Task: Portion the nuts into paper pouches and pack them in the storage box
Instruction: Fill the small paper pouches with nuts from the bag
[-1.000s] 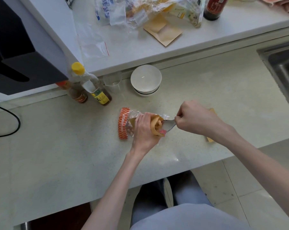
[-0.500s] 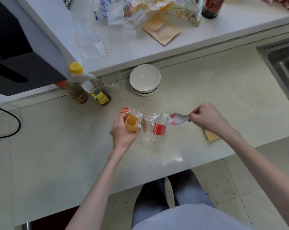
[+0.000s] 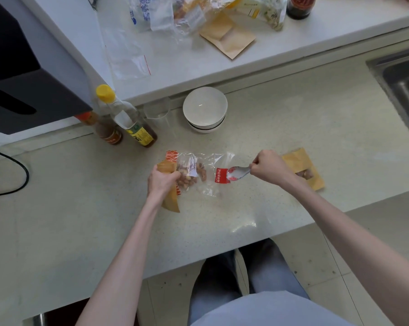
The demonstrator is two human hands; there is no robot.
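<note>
At the centre of the frame the left hand [image 3: 162, 181] has its fingers curled round a paper pouch [image 3: 170, 201], held against the left end of the clear nut bag [image 3: 196, 174] lying on the tabletop [image 3: 292, 128]. The nuts [image 3: 190, 176] sit bunched in that left end, just beside the hand. The right hand [image 3: 268, 169] pinches the handle of a spoon [image 3: 237, 172], whose bowl rests at the bag's right end by the red label; whether it carries any nuts cannot be told.

The step in hand looks like scooping another portion. To do it well, the spoon should slide in through the bag's open end, low and flat, towards the nuts, while the left hand keeps the pouch mouth open and upright so nothing spills in the transfer. The thin plastic will probably drag with the spoon, so the left hand pinning that end helps.

A filled pouch [image 3: 304, 171] lies to the right of centre, half behind the right wrist, with spare pouches [image 3: 227, 35] on the shelf [image 3: 292, 50] at the top. No storage box is in view.
</note>
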